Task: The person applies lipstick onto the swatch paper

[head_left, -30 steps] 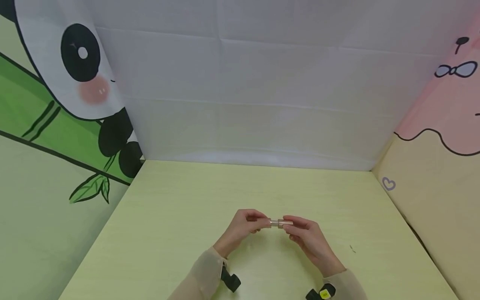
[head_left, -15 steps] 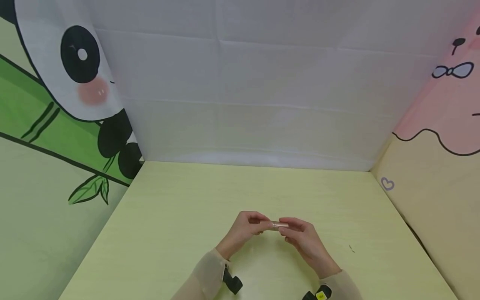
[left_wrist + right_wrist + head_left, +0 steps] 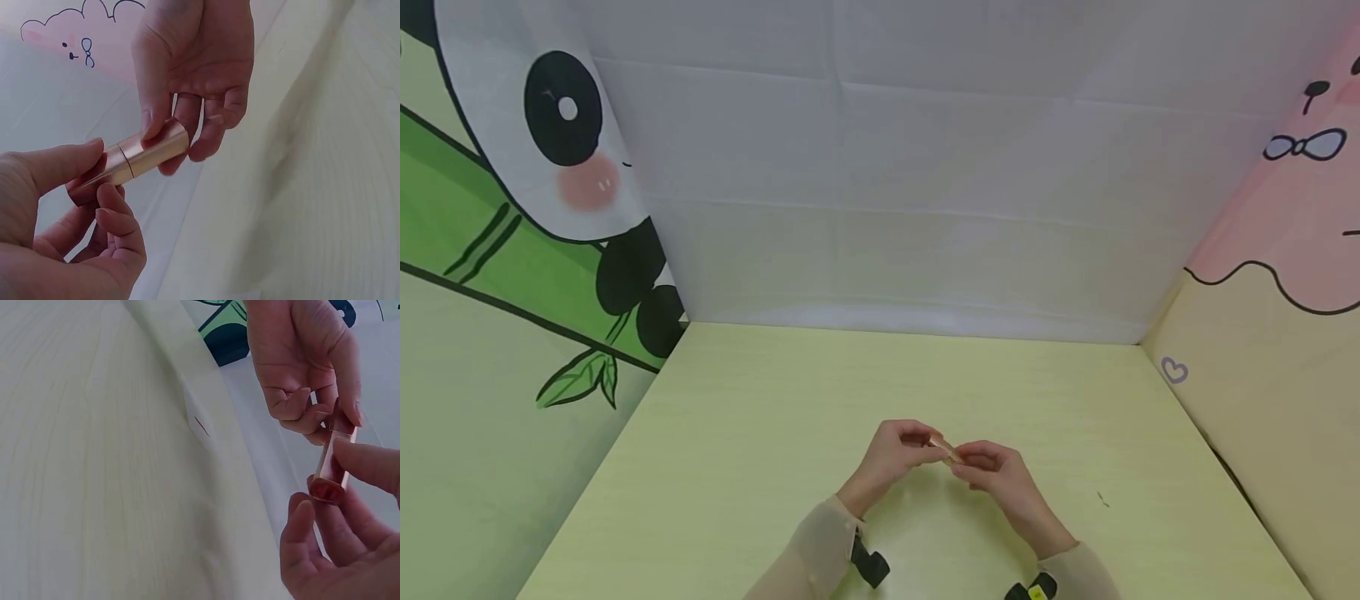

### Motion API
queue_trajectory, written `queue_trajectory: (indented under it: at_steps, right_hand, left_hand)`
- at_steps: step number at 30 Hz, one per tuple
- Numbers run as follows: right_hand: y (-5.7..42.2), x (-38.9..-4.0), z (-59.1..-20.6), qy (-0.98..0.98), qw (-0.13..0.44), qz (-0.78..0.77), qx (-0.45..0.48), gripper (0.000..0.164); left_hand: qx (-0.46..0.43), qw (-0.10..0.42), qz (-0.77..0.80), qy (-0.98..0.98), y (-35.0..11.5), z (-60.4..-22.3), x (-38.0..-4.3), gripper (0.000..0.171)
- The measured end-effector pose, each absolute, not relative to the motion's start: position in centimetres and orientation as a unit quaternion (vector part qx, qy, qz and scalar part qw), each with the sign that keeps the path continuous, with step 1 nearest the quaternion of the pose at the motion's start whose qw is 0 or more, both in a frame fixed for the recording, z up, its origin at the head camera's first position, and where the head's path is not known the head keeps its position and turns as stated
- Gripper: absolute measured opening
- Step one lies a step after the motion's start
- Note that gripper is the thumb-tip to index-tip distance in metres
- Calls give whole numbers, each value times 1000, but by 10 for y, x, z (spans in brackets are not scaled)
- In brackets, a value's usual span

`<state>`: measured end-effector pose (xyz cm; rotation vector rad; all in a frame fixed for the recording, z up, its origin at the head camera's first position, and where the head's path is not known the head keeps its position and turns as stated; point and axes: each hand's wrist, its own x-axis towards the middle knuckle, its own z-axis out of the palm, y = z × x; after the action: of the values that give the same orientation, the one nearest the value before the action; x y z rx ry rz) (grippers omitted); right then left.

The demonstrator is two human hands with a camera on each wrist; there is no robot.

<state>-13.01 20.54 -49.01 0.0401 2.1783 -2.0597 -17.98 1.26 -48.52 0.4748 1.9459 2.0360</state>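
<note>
A shiny rose-gold lipstick tube is held between both hands above the table, tilted in the head view. My left hand pinches one end between thumb and fingers. The other end is pinched by my right hand. In the left wrist view the lipstick tube shows a thin dark seam around its middle, its two halves meeting there. The right wrist view shows the tube's flat reddish end face below the right thumb. Fingers hide parts of both ends.
A pale wood-grain table lies under the hands. A white cloth wall stands behind it, with a panda-print panel at left and a pink-and-cream panel at right. A small dark mark lies at the right.
The hands have come closer together, and the silver part between the tube's halves no longer shows. The tube has turned from level to slanting down to the right.
</note>
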Motion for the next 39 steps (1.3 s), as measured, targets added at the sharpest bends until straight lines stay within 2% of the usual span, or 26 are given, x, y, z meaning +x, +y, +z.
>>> queue_trajectory:
  at_steps: [6,14,22,32,39]
  right_hand:
    - [201,-131,-504,786,46,-616,-23,25]
    - [199,-135,-515,809,35,-587,-20,22]
    - [197,-138,-524,828,15,-559,-41,21]
    - [197,-140,-530,859,22,-510,-31,23]
    - [195,-142,-530,857,27,-513,-35,26]
  left_hand:
    - [163,124,680,704,22,-489,-177,20]
    - [157,116,643,740,29,-484,-170,19]
    - [150,114,626,757,34,-504,-174,18]
    - [149,128,624,756,34,-513,-173,19]
    - [141,118,636,749,32,-512,-171,21]
